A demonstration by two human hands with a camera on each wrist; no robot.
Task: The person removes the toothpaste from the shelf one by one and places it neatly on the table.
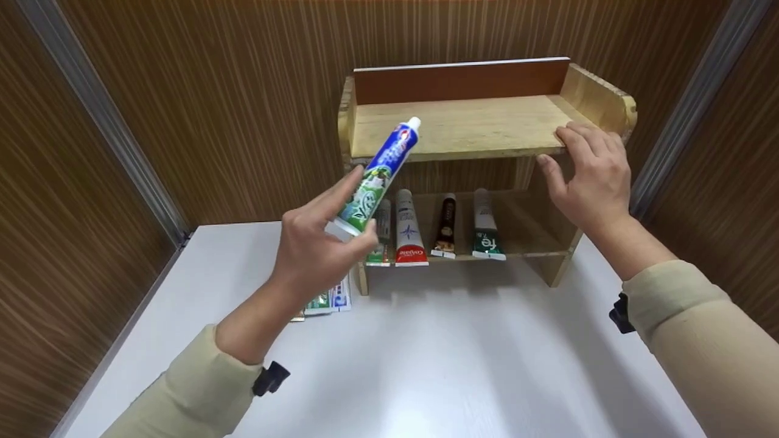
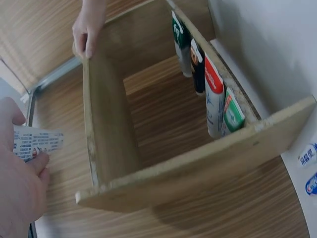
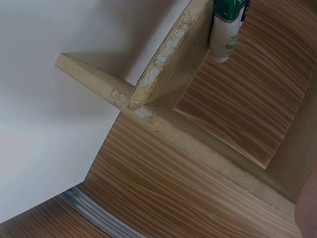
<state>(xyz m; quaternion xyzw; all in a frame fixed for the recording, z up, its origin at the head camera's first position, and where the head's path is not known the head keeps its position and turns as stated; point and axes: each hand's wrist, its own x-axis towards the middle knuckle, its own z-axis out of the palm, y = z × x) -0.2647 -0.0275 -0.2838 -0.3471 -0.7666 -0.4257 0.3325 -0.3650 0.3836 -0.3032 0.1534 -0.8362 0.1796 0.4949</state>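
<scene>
A blue and green toothpaste tube (image 1: 382,173) with a white cap is pinched between the thumb and fingers of my left hand (image 1: 319,237). It is tilted, cap up, in front of the left end of the wooden shelf's top board (image 1: 475,125). In the left wrist view the tube (image 2: 37,141) shows its printed white back. My right hand (image 1: 593,167) grips the front edge of that top board at its right end, fingers above and thumb at the edge. Only a sliver of the right hand (image 3: 307,208) enters the right wrist view.
On the lower board lie a red-and-white tube (image 1: 411,231), a dark tube (image 1: 447,225), a green-and-white tube (image 1: 487,225) and a partly hidden green tube (image 1: 380,243). More tubes (image 1: 328,301) lie on the white table (image 1: 426,365) at left, partly behind my left arm.
</scene>
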